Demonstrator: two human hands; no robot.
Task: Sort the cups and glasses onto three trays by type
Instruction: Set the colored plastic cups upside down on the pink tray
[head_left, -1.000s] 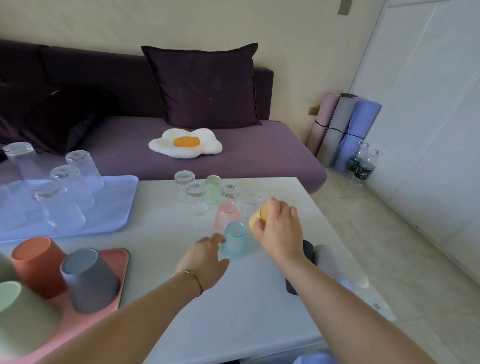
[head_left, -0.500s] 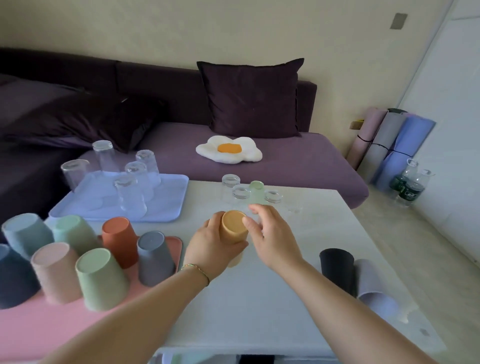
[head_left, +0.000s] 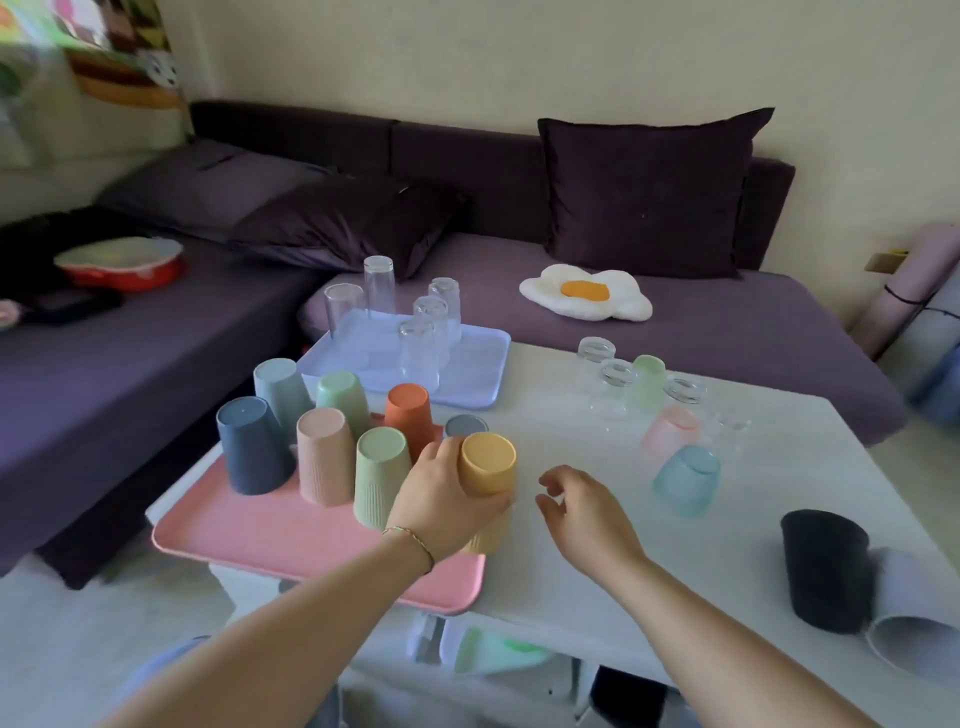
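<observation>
My left hand grips an upside-down yellow plastic cup at the right end of the pink tray. Several inverted plastic cups stand on that tray, among them a navy cup and a sage green cup. My right hand hovers open just right of the yellow cup, holding nothing. A blue tray behind carries several clear tall glasses. Frosted pink and frosted blue glasses stand on the white table, with small clear glasses and a frosted green glass behind them.
A black cup and a lilac cup sit at the table's right front edge. A purple sofa with dark cushions and an egg-shaped pillow runs behind. Rolled mats lean at the far right.
The yellow cup passed from my right hand to my left and moved left to the pink tray's right end. My right hand let go and opened. The view swung left.
</observation>
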